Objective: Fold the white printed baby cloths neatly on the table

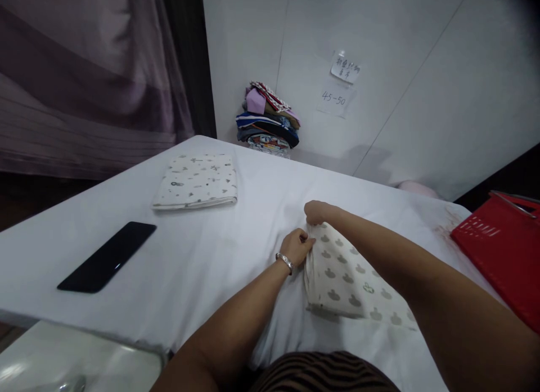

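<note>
A cream cloth with grey apple-like prints point(350, 279) lies partly folded in front of me. Its layered left edge runs between my two hands. My left hand point(296, 247), with a silver bracelet at the wrist, pinches that edge between thumb and fingers. At the far left corner my right hand point(319, 212) is closed on the same cloth, and its forearm covers part of the print. Further left, apart from both hands, a neatly folded white cloth with small grey prints point(198, 181) rests flat.
A black phone-like slab point(107, 258) lies on the white-covered table point(236, 257) at the left. A red basket point(502, 251) stands at the right edge. Folded clothes point(268, 119) are stacked beyond the far edge, by a wall with handwritten paper notes point(335, 97). A purple curtain point(88, 71) hangs left.
</note>
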Demonstrator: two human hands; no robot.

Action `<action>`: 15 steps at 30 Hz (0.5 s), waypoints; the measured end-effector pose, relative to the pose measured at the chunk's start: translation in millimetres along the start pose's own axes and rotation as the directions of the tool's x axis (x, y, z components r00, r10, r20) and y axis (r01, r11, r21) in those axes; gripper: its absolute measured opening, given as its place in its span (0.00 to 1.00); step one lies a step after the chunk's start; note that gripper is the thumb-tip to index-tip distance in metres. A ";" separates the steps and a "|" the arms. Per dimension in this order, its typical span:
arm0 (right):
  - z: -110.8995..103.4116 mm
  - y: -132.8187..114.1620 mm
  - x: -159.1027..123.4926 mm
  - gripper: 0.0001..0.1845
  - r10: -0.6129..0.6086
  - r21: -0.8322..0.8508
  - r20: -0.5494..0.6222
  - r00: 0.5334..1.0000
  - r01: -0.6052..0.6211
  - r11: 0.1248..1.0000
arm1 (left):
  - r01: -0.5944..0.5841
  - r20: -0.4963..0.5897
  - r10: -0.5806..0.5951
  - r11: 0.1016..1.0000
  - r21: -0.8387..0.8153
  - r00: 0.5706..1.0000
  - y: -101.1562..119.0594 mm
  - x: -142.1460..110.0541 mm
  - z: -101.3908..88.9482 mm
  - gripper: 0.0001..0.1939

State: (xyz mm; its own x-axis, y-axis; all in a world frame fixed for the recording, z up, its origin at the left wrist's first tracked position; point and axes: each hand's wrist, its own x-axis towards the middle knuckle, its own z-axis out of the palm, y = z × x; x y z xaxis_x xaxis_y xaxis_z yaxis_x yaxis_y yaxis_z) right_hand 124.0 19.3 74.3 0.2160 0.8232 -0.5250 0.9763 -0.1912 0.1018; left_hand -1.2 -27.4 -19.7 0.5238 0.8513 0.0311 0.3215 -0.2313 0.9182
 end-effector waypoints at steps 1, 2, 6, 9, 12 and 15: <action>-0.4 -1.1 0.8 0.08 -0.014 -0.024 -0.027 1.000 0.013 1.000 | 0.011 -0.007 -0.011 1.000 -0.010 1.000 -0.2 -0.1 0.4 0.09; -0.7 -1.7 1.5 0.09 -0.027 -0.042 -0.048 0.998 0.025 0.999 | 0.020 -0.011 -0.020 0.999 -0.026 1.000 -0.6 0.0 0.8 0.12; -2.6 -0.3 1.4 0.09 -0.065 -0.099 -0.049 0.997 0.060 0.993 | 0.006 0.009 -0.006 0.998 -0.061 1.000 -3.3 1.1 1.6 0.26; -6.0 0.5 0.2 0.06 -0.094 -0.142 -0.019 0.995 0.090 0.986 | -0.022 0.037 0.024 0.999 -0.039 0.999 -4.9 2.2 1.3 0.25; -8.2 0.0 2.2 0.06 -0.116 -0.182 0.022 0.993 0.118 0.976 | -0.044 0.035 0.045 0.999 -0.023 0.998 -4.6 2.0 0.8 0.27; -7.3 -0.1 10.1 0.06 -0.139 -0.232 0.074 0.987 0.153 0.961 | -0.062 0.034 0.062 0.998 -0.001 0.997 -2.6 1.0 0.0 0.28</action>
State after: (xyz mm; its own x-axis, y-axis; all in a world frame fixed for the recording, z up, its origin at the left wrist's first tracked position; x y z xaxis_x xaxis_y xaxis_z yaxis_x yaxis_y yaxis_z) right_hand 126.2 31.5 75.1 0.0760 0.7997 -0.5955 0.9748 0.0661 0.2133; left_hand -1.5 -25.9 -22.1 0.5695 0.8186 0.0746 0.2874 -0.2834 0.9149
